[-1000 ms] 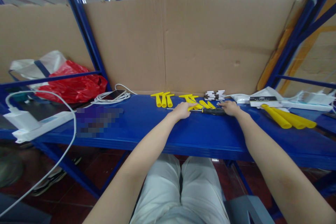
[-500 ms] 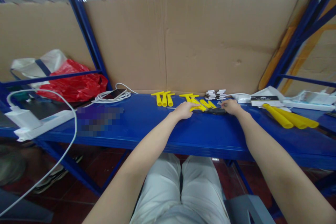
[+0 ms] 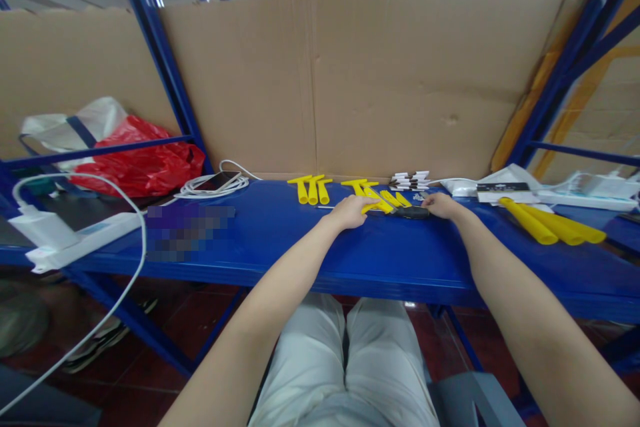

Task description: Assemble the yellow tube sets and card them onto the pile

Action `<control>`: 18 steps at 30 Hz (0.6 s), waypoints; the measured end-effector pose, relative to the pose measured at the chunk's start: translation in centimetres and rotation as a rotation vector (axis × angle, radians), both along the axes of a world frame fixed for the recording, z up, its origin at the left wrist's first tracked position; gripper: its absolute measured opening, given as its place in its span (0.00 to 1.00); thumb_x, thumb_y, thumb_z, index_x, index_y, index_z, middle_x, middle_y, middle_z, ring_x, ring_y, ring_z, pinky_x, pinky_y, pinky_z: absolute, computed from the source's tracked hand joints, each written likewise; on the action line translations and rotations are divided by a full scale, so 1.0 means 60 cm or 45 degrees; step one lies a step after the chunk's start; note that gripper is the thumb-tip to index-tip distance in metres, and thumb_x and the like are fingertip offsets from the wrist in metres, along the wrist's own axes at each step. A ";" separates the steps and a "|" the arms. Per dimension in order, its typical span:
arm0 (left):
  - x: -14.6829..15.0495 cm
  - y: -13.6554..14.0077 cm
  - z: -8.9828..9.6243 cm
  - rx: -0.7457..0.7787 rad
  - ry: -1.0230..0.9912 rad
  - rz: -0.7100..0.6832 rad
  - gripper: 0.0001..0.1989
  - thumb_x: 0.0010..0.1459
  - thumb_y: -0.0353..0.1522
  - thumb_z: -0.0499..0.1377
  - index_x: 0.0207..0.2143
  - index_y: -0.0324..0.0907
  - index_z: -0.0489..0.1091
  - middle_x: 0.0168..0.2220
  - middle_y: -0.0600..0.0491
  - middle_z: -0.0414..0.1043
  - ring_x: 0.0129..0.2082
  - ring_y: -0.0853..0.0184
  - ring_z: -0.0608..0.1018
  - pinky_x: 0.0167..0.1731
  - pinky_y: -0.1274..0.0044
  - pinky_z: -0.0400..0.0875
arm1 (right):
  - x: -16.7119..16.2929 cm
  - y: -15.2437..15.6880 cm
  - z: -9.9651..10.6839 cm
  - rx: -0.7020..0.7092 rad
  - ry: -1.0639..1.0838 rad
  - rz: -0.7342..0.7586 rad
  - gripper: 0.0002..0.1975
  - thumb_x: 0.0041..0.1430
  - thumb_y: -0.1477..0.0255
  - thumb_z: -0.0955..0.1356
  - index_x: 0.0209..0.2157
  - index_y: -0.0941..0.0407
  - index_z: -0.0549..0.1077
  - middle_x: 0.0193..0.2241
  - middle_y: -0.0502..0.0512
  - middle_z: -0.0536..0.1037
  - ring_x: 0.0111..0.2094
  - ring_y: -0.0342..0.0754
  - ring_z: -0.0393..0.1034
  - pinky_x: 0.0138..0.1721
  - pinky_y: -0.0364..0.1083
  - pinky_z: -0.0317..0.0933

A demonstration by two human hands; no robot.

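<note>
At the back of the blue table, my left hand point(image 3: 351, 211) is closed on a yellow T-shaped plastic piece point(image 3: 371, 205), which pokes out past its fingertips. My right hand point(image 3: 440, 205) rests low on the tabletop, fingers pinched together; what they hold, if anything, is too small to make out. Beside those fingers lie a black screwdriver handle point(image 3: 413, 212) and some tiny silvery parts point(image 3: 419, 197). Between my hands are several yellow pieces point(image 3: 401, 199). Farther left stand three yellow T-shaped pieces point(image 3: 313, 190), and more such pieces point(image 3: 356, 185) lie just behind my left hand.
Yellow tubes point(image 3: 543, 227) and a white power strip point(image 3: 585, 199) lie on the right. A bundle of black-and-white items point(image 3: 410, 180) sits by the cardboard wall point(image 3: 400, 80). On the left are a coiled white cable point(image 3: 213, 187), another power strip point(image 3: 100, 233) and a red bag point(image 3: 145, 157).
Both hands stay nearly in place. The right fingers have shifted very slightly; the objects on the table look the same.
</note>
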State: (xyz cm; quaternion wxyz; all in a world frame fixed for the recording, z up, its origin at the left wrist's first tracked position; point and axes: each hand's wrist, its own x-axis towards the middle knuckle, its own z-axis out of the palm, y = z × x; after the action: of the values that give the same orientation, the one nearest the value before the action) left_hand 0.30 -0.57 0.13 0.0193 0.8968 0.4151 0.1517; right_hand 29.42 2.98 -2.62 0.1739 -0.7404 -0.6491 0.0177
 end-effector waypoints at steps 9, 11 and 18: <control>0.002 0.001 -0.002 0.040 -0.026 -0.007 0.28 0.55 0.24 0.57 0.58 0.49 0.65 0.56 0.52 0.69 0.55 0.62 0.70 0.54 0.72 0.64 | -0.016 -0.005 0.022 0.395 0.035 0.024 0.06 0.47 0.75 0.66 0.22 0.57 0.75 0.30 0.58 0.77 0.39 0.53 0.71 0.45 0.49 0.62; 0.003 0.002 -0.003 0.062 -0.029 -0.003 0.28 0.55 0.24 0.56 0.58 0.49 0.64 0.55 0.51 0.69 0.55 0.61 0.71 0.54 0.72 0.64 | -0.035 -0.012 0.033 0.519 0.148 0.124 0.05 0.47 0.73 0.66 0.23 0.57 0.75 0.31 0.58 0.77 0.39 0.53 0.71 0.45 0.50 0.62; 0.006 -0.001 -0.007 0.150 -0.023 0.025 0.27 0.57 0.23 0.53 0.59 0.48 0.63 0.54 0.49 0.69 0.53 0.61 0.72 0.53 0.71 0.65 | -0.126 -0.033 0.041 0.485 0.553 0.534 0.04 0.46 0.72 0.66 0.23 0.56 0.72 0.30 0.53 0.77 0.35 0.48 0.70 0.41 0.47 0.63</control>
State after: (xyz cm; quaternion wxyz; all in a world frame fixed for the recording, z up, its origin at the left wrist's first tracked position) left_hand 0.69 -0.64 -0.30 -0.0314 0.8910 0.4139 0.1840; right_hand 21.88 1.01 -0.18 0.4354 -0.5243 -0.7264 0.0887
